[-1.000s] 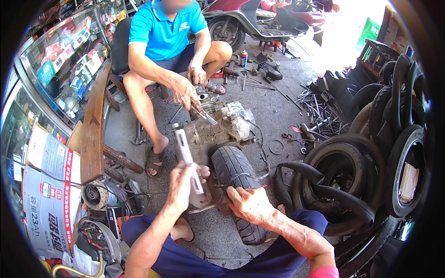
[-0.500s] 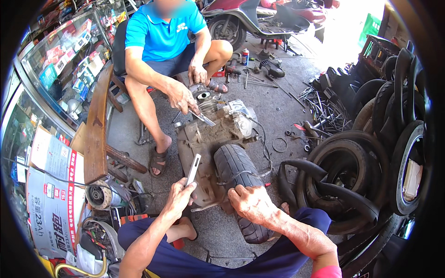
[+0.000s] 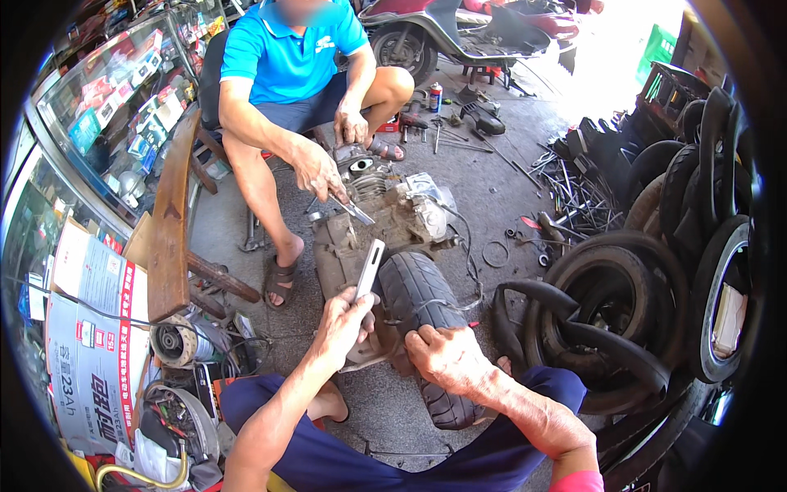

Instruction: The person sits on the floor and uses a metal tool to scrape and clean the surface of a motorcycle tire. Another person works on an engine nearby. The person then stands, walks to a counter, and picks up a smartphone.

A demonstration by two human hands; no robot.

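My left hand (image 3: 340, 328) is closed around a flat silvery bar with a slot near its tip (image 3: 370, 266), which points up and away from me, above the dirty engine casing. My right hand (image 3: 449, 357) has its fingers curled together against the tread of the black scooter tyre (image 3: 416, 289). What its fingertips hold, if anything, is hidden. The tyre is attached to the greasy engine (image 3: 348, 246) on the floor between me and a person in a blue shirt (image 3: 291, 61). That person's hand (image 3: 318, 172) holds a flat metal blade (image 3: 357, 212) against the engine.
To the right lie stacked tyres (image 3: 607, 287) and a pile of metal rods and tools (image 3: 578, 184). At left are a wooden bench (image 3: 172, 221), a cardboard box (image 3: 94, 361) and a glass showcase (image 3: 115, 107). Behind stands a red scooter (image 3: 459, 37).
My left hand has moved right and slightly up with the slotted bar, closer to the tyre. My right hand stays at the tyre. The other person's blade has shifted slightly left.
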